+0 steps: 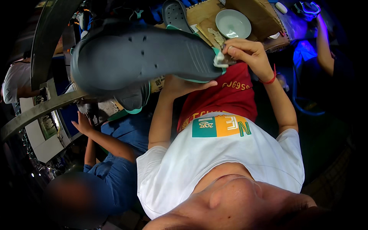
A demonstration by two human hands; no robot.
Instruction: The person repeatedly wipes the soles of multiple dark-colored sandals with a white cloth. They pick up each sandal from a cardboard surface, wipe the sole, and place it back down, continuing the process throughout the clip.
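Note:
A large dark grey shoe (126, 61) with teal edging is held up close, its long face marked by small holes and curved grooves. Under its narrower end, my left hand (180, 86) supports it, the fingers partly hidden behind the shoe. My right hand (247, 53), with a red string on the wrist, is closed in a pinch at the shoe's tip. Between those fingers is a small whitish wad (220, 59) that touches the teal edge; its exact kind is unclear.
Beyond the shoe, a white bowl (233, 23) sits by an open cardboard box (264, 19). Another grey clog (175, 15) lies at the back, and one more shoe (134, 97) is below mine. A co-worker in blue (119, 165) sits at left, near a metal rail (42, 111).

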